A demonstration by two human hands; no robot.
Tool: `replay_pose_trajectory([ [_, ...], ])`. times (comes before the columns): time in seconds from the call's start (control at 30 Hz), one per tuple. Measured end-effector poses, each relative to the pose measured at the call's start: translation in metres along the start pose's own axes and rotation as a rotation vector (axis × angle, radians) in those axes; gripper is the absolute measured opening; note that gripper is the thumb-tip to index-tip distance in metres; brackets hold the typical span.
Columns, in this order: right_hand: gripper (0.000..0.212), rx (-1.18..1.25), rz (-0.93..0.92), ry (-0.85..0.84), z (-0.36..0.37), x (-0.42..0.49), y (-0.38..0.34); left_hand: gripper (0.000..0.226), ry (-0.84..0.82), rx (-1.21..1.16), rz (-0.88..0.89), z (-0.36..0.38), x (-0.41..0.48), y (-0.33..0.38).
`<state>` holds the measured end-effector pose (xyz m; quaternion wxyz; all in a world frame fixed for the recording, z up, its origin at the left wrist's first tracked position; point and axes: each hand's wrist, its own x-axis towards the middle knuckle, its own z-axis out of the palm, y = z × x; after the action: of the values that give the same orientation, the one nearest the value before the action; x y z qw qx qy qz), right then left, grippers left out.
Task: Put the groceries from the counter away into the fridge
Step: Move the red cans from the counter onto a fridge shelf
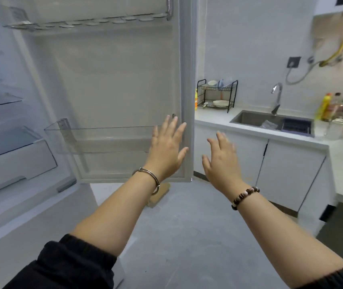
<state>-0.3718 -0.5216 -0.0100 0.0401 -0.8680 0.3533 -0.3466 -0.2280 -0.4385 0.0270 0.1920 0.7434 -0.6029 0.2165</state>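
The fridge (5, 113) stands open, its shelves bare as far as shown, and its door (120, 90) swings out with a clear door bin (103, 138) low down. The tabletop (218, 119) beside the sink (256, 119) carries a dish rack (216, 94) and, farther right, blurred bottles (333, 107); which are the groceries I cannot tell. The left hand (166, 151) is spread wide, holding nothing, at the door's edge; the right hand (221, 161) hangs wide and empty just beside it. A push there could swing the door shut before anything goes in.

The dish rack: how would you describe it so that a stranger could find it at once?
Look along the white counter right of the open fridge door. The dish rack stands against the wall, left of the sink. It alone is black wire with two tiers holding white dishes.
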Motion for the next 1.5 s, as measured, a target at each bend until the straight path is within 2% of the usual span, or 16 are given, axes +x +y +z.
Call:
replay_pose_trajectory([
  [0.2,0.053,-0.297,0.269,0.067,-0.087,-0.089,0.071,0.064,0.013,-0.218,0.269,0.030,0.002,0.125],
  [0.43,0.051,-0.521,0.589,0.144,-0.190,-0.206,0.132,0.064,-0.034,-0.426,0.593,0.043,-0.026,0.288],
  [0.7,0.056,-0.731,0.913,0.225,-0.291,-0.349,0.172,0.065,-0.078,-0.609,0.909,0.028,-0.086,0.466],
  [1.0,0.060,-0.891,1.278,0.328,-0.398,-0.519,0.186,0.067,-0.126,-0.787,1.248,-0.006,-0.194,0.654],
  [1.27,0.058,-0.936,1.577,0.418,-0.437,-0.641,0.168,0.068,-0.208,-0.875,1.574,-0.017,-0.297,0.751],
  [1.5,0.056,-0.922,1.803,0.496,-0.432,-0.708,0.122,0.070,-0.340,-0.987,1.841,-0.026,-0.370,0.775],
])
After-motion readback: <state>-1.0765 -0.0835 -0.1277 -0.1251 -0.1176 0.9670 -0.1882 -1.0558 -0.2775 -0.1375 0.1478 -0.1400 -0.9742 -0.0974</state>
